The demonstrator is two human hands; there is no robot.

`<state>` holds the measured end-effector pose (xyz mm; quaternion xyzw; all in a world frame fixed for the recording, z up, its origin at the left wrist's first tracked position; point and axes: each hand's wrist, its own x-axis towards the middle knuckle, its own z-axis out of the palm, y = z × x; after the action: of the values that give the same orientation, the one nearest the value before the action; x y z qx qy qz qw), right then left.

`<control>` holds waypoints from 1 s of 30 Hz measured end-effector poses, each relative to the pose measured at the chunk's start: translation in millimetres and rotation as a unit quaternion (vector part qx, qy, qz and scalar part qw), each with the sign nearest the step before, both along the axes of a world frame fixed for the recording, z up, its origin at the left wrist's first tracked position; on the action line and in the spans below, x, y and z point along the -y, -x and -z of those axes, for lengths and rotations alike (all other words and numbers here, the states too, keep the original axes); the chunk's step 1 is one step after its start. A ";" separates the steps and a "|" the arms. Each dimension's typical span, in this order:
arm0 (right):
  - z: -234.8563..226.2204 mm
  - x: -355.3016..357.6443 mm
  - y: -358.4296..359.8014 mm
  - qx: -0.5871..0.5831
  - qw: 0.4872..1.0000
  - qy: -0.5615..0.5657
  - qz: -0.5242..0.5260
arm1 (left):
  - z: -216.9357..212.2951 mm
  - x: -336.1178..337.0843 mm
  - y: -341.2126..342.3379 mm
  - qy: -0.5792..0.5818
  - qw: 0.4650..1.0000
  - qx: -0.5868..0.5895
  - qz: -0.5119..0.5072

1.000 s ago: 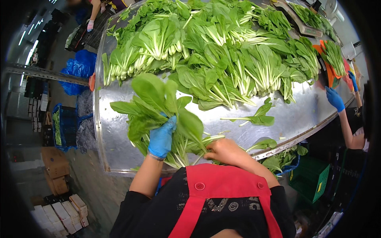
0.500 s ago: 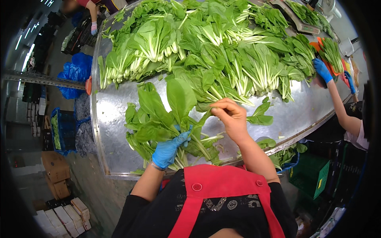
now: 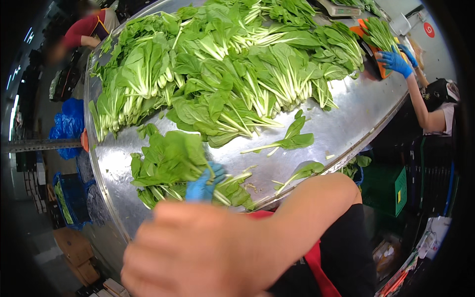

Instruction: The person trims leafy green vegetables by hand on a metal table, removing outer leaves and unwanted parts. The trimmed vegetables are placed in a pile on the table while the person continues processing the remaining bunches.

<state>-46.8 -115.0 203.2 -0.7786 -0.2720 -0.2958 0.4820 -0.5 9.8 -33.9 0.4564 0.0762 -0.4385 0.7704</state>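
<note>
My left hand (image 3: pixel 202 185), in a blue glove, is closed around the stems of a bunch of leafy greens (image 3: pixel 173 156) just above the metal table (image 3: pixel 116 166). More cut greens (image 3: pixel 235 190) lie under and beside it near the table's front edge. My bare right hand (image 3: pixel 193 247) is raised close to the camera and smeared by motion; its fingers are too blurred to read. It covers my left wrist. Loose stalks (image 3: pixel 289 138) lie to the right of my left hand, and a large heap of greens with pale stems (image 3: pixel 213 94) spreads over the far half of the table.
At the right, a co-worker's blue-gloved hands (image 3: pixel 396 62) handle greens beside an orange tray (image 3: pixel 361 32). A weighing scale (image 3: pixel 341 9) stands at the far right. Another person (image 3: pixel 89 29) is at the far left. A green crate (image 3: pixel 383 188) sits below the right edge.
My right hand has left the leaf it was pinching and swung toward the camera, to the lower left. The left hand's bunch has tipped lower to the left. The view has shifted rightward.
</note>
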 end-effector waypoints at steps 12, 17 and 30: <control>-20.0 -29.4 38.6 0.036 0.989 -0.145 0.024 | -5.4 -27.5 -6.6 0.016 0.998 0.019 -0.056; -13.0 -37.2 35.9 0.098 0.980 -0.149 0.089 | -15.4 -19.7 -1.9 0.054 0.997 -0.014 -0.048; -14.7 -38.1 38.4 0.160 0.973 -0.123 0.111 | -8.5 -28.5 -1.7 -0.011 0.998 0.012 -0.065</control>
<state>-85.3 -76.9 217.8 -0.6810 -0.2189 -0.4994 0.4888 1.2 38.3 -25.4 0.4640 0.1016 -0.3809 0.7933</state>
